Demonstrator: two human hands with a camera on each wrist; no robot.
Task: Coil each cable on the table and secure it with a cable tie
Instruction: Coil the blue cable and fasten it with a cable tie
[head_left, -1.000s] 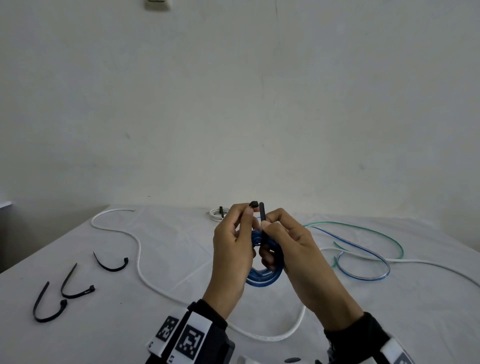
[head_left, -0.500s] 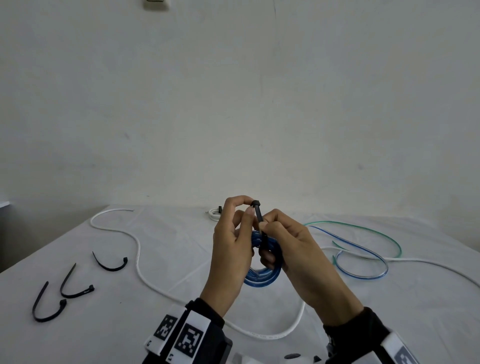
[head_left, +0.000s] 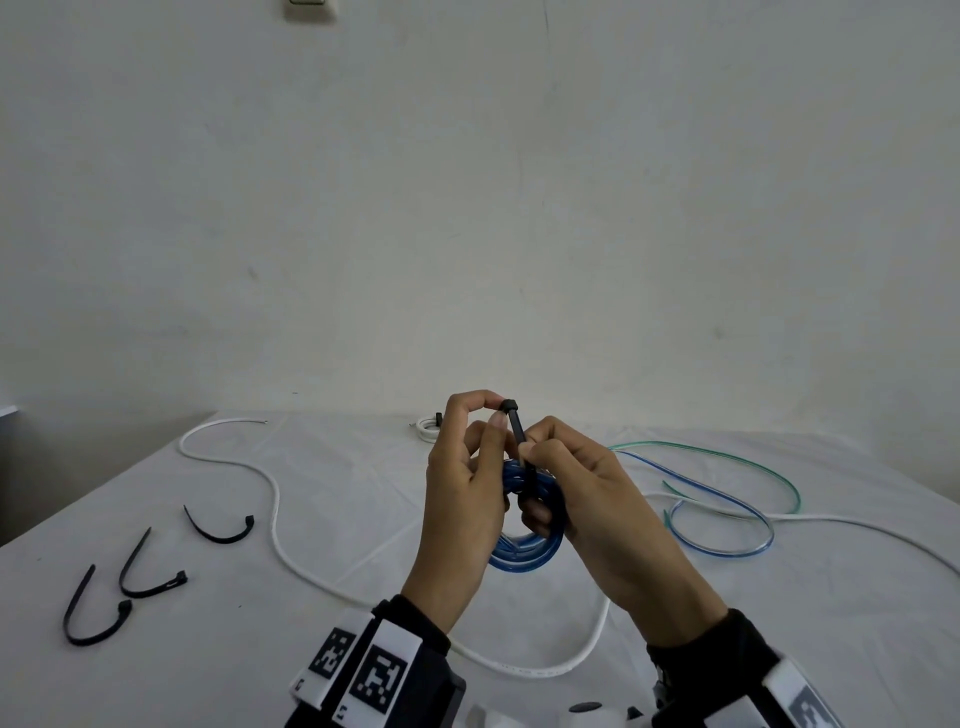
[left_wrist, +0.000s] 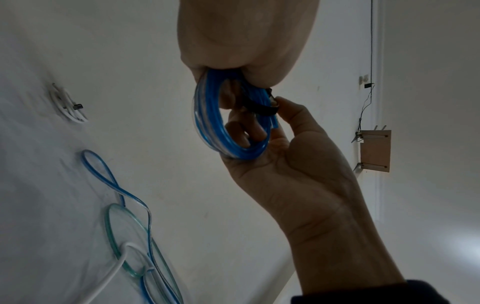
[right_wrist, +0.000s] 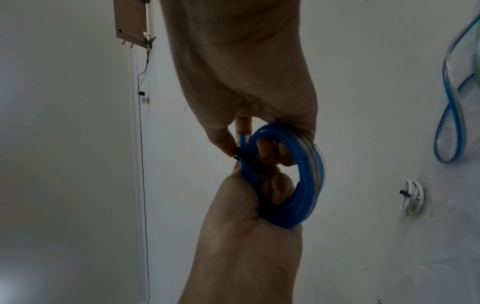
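The coiled blue cable (head_left: 530, 545) hangs between both hands above the table (head_left: 311, 649), a black cable tie (head_left: 519, 431) wrapped across it; the left hand (head_left: 462, 499) pinches the tie's head; the right hand (head_left: 597, 499) grips the strap and coil; three spare ties (head_left: 124, 587) lie well left of the left hand.

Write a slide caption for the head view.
Both hands, left hand and right hand, fasten a black cable tie around a coiled blue cable above the table.

Head view looks forward-down over the table (head_left: 156, 675); both wrist views look up closely, sharing the hands.
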